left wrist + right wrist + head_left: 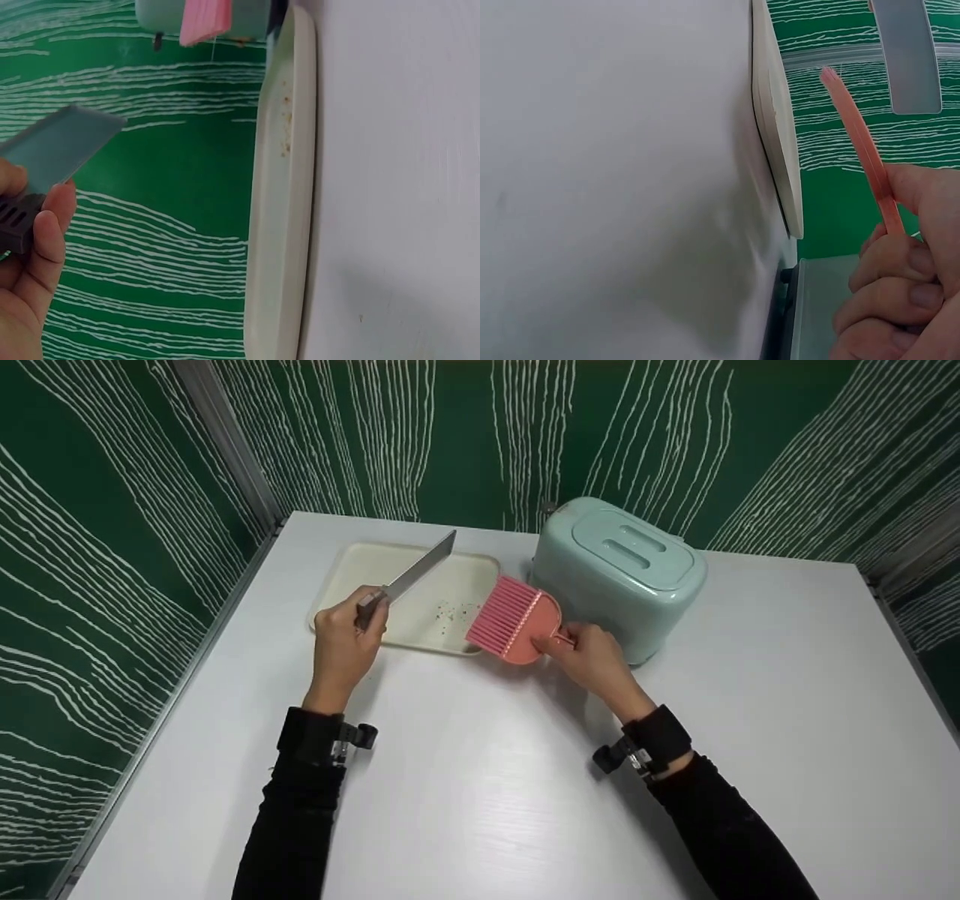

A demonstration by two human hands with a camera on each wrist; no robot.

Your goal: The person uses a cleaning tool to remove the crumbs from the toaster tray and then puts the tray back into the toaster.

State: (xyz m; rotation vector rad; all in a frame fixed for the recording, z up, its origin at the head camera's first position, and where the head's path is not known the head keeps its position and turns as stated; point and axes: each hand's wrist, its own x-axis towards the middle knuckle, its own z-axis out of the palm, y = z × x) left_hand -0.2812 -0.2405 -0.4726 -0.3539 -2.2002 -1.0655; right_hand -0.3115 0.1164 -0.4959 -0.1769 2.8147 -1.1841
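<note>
Pink brush point(514, 621), raised above the right end of the cream tray point(375, 570), handle pinched in the right grip point(596, 656). Left grip point(345, 641) clasps a flat grey scraper point(424, 567) over the same tray. Crumbs point(452, 615) (tiny, scattered specks) lie on it. Mint toaster point(607, 585) just beside, on white worktop point(480, 795).

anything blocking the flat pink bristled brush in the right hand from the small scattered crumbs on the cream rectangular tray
Nothing visible stands between the brush and the crumbs on the tray; the boxy mint-green toaster stands right of the crumbs.
</note>
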